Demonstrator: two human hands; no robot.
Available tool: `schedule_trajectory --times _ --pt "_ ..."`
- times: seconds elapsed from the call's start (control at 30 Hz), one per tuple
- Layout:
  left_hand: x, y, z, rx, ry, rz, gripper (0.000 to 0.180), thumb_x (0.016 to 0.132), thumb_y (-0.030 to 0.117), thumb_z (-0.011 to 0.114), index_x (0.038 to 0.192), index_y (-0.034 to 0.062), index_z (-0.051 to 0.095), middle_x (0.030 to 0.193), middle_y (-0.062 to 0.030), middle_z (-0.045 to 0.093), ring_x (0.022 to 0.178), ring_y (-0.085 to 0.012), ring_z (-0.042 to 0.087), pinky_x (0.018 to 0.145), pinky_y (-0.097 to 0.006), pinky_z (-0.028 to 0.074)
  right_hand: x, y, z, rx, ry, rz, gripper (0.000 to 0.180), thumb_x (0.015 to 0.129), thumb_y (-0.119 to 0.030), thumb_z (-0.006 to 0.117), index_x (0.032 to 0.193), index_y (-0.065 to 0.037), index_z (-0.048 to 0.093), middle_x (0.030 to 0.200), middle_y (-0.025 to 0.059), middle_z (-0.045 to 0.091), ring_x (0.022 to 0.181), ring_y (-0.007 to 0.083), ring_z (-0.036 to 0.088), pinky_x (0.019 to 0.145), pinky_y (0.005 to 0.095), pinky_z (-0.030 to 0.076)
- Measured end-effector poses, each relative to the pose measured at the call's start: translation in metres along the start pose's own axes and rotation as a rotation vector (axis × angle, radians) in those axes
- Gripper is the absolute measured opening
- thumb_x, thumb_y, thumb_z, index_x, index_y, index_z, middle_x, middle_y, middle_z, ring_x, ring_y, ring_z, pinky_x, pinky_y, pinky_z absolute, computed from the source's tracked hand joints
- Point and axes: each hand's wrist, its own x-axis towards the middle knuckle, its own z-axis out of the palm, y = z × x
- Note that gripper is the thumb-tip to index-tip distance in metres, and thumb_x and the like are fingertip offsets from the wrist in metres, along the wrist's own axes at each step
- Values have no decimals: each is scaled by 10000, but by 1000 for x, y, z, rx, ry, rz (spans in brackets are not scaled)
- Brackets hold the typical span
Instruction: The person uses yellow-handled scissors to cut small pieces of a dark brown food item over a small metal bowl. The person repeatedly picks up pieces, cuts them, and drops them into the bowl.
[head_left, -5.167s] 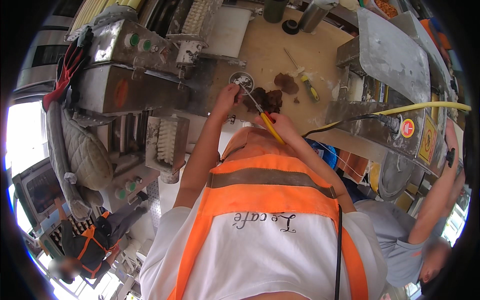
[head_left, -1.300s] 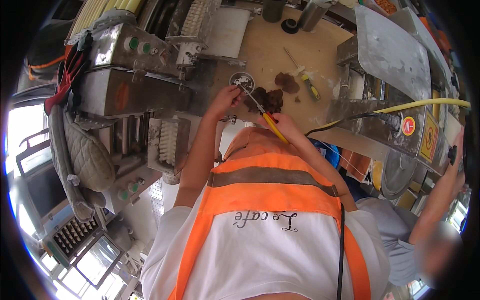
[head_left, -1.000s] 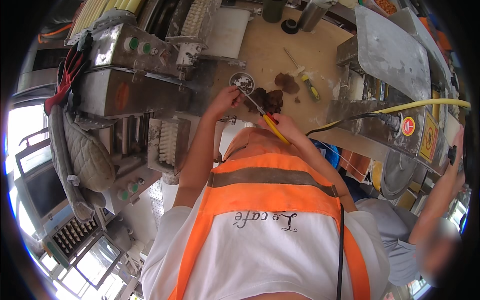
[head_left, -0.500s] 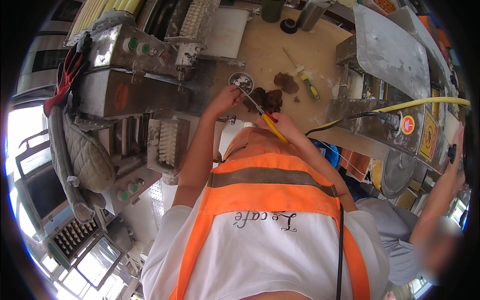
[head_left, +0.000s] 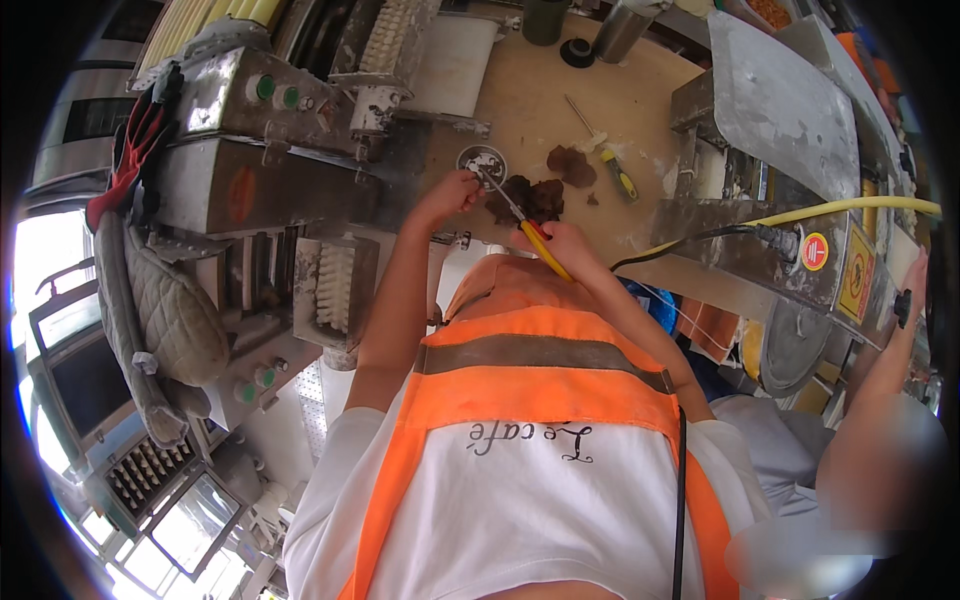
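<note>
My right hand (head_left: 570, 243) grips a screwdriver with a yellow handle (head_left: 543, 248); its metal shaft runs up and left toward a small round metal part (head_left: 483, 160) on the beige worktop (head_left: 520, 90). My left hand (head_left: 452, 190) pinches at that round part, right by the screwdriver tip. Dark brown lumps (head_left: 535, 196) lie on the top just beyond my right hand. I wear an orange vest over a white shirt.
A grey metal machine with green buttons (head_left: 250, 130) stands at left, another metal machine with a yellow hose (head_left: 800, 210) at right. A second yellow-handled screwdriver (head_left: 618, 172) lies on the worktop. Another person's arm (head_left: 890, 340) reaches in at the right edge.
Both hands have stayed at the round part with the screwdriver; only small shifts. The other person's arm at right has moved slightly.
</note>
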Motion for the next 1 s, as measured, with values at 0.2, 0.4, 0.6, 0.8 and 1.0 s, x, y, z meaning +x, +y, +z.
schedule_trajectory --times 0.2,0.4,0.6,0.8,1.0 --pt "-6 -9 1 -165 210 -25 190 870 126 411 740 51 528 638 -4 506 529 -88 446 482 -230 371 5 11 2 155 33 37 477 723 -469 698 791 -4 621 620 64 529 596 109 476 550 275 391" --pt "-30 -1 17 -288 395 104 194 889 161 440 787 48 560 619 17 481 540 -74 434 494 -224 347 13 34 3 59 403 -35 473 679 -402 735 853 6 573 724 130 578 681 252 563 609 337 436" --pt "-54 -3 56 -295 413 183 214 867 150 436 784 8 572 600 -29 520 527 -100 482 499 -254 382 8 30 -10 -104 454 -82 401 676 -180 692 997 10 545 904 181 567 793 313 567 667 368 449" --pt "-75 -6 80 -287 384 198 206 889 162 433 808 22 559 621 -1 491 576 -73 451 535 -226 378 9 53 -11 -254 445 -100 431 687 -52 612 1101 15 516 948 197 542 850 346 540 722 386 438" --pt "-88 -16 93 -252 436 227 213 866 178 438 803 12 556 658 -98 551 608 -207 541 579 -316 424 13 74 -14 -450 490 -298 428 701 -50 610 1109 9 497 956 202 527 901 374 509 768 425 420"
